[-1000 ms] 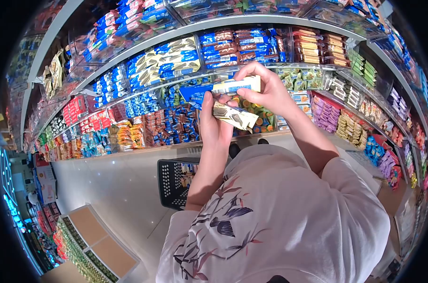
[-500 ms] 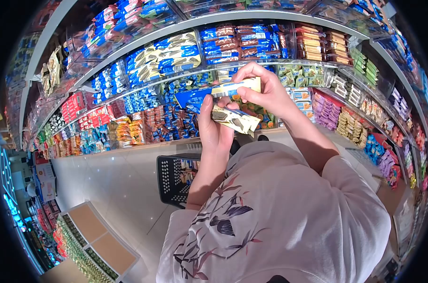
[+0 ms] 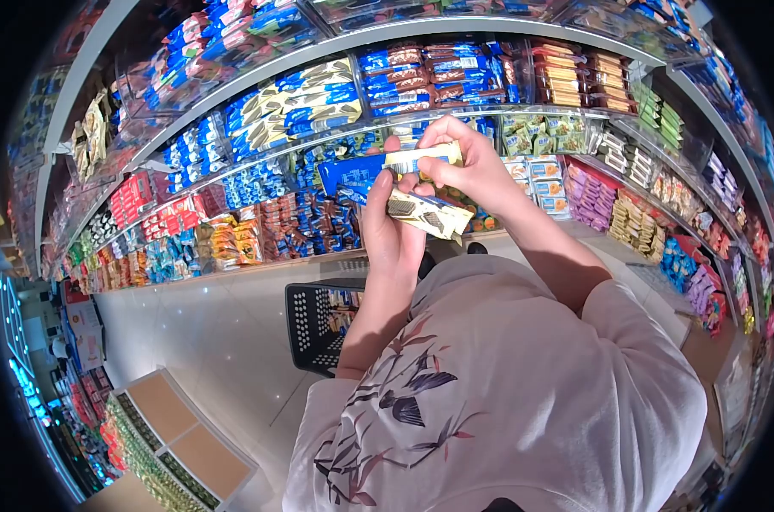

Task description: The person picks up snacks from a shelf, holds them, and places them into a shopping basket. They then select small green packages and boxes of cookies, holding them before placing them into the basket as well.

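I see my right hand [image 3: 468, 166] up in front of me, with its fingers pinched tight on a thin yellow and blue snack bar [image 3: 421, 157]. The bar lies almost flat, and its free end pokes out toward 9 o'clock from that hand. Just under it, at about 7 o'clock from my right hand, my left hand [image 3: 391, 230] is closed around a cream wafer pack [image 3: 428, 213] with dark brown squares on it. The pack sits across my left palm and its far end sticks out toward 3 o'clock. The bar and the pack are very close, one above the other, but I cannot tell if they touch. At 6 o'clock from both hands I see my own pale shirt with a dark leaf print [image 3: 498, 392]. At 7 o'clock from my left hand a black shopping basket [image 3: 317, 328] sits on the shiny floor [image 3: 208, 333], with some packs inside it. Behind my hands, from 9 o'clock round to 3 o'clock, long curved shelves [image 3: 233, 107] are full of bright snack packs. At 11 o'clock there are blue and yellow packs [image 3: 297, 107] in a clear bin. At 3 o'clock I see purple packs [image 3: 587, 194]. Far down at 8 o'clock stands a low display stand [image 3: 169, 439].
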Demonstrator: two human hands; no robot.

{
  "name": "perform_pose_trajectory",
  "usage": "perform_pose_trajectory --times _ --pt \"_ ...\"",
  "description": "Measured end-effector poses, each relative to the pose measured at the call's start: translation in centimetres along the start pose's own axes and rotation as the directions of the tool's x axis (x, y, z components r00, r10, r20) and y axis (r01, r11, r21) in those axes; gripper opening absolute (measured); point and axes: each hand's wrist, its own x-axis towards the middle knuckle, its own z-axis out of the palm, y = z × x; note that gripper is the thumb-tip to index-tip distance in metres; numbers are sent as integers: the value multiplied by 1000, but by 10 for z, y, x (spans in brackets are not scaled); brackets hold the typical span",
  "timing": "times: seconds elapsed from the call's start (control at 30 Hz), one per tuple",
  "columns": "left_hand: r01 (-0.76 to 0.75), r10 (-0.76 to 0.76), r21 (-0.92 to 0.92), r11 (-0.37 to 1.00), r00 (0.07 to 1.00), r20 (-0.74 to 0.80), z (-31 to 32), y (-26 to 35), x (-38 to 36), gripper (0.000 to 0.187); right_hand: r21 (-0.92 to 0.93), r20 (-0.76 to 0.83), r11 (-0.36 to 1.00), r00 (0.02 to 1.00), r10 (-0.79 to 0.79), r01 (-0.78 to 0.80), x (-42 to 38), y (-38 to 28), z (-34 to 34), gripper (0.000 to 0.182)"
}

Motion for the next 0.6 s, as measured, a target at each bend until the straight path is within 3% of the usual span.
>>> perform_pose_trajectory --times 0.13,0.43,0.6 --pt "-21 24 39 999 996 -91 -1 0 2 44 102 -17 994 999 44 -42 -2 -4 7 16" --pt "56 -52 -69 996 997 50 -8 -1 5 42 113 -22 993 999 38 -35 -2 0 4 16" --pt "41 -41 -24 999 999 18 -2 -1 4 43 107 -27 994 999 26 -23 -2 2 3 16"
